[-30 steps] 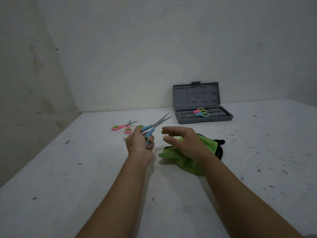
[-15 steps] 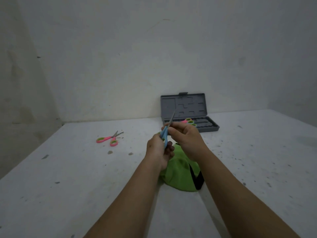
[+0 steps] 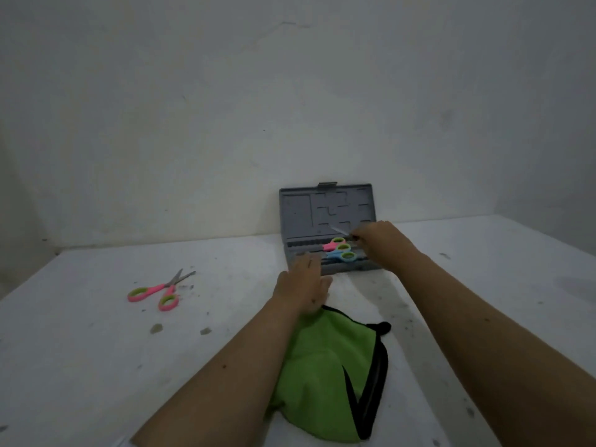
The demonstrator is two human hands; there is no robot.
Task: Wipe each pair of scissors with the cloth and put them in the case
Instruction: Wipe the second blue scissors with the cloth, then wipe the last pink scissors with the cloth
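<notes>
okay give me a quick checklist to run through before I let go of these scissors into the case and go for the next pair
1. Case open, lid upright against the wall: ok.
2. Right hand over the tray, gripping the scissors in hand with the blade tip showing: ok.
3. Those scissors seated flat in the tray: cannot tell, the hand hides most of them.
4. Room beside the scissors already stored: cannot tell.
5. Left hand free, flat at the case's front edge: ok.
6. Pink scissors on the table, blades apart, within view: ok.
7. Green cloth lying near for the wipe: ok.
</notes>
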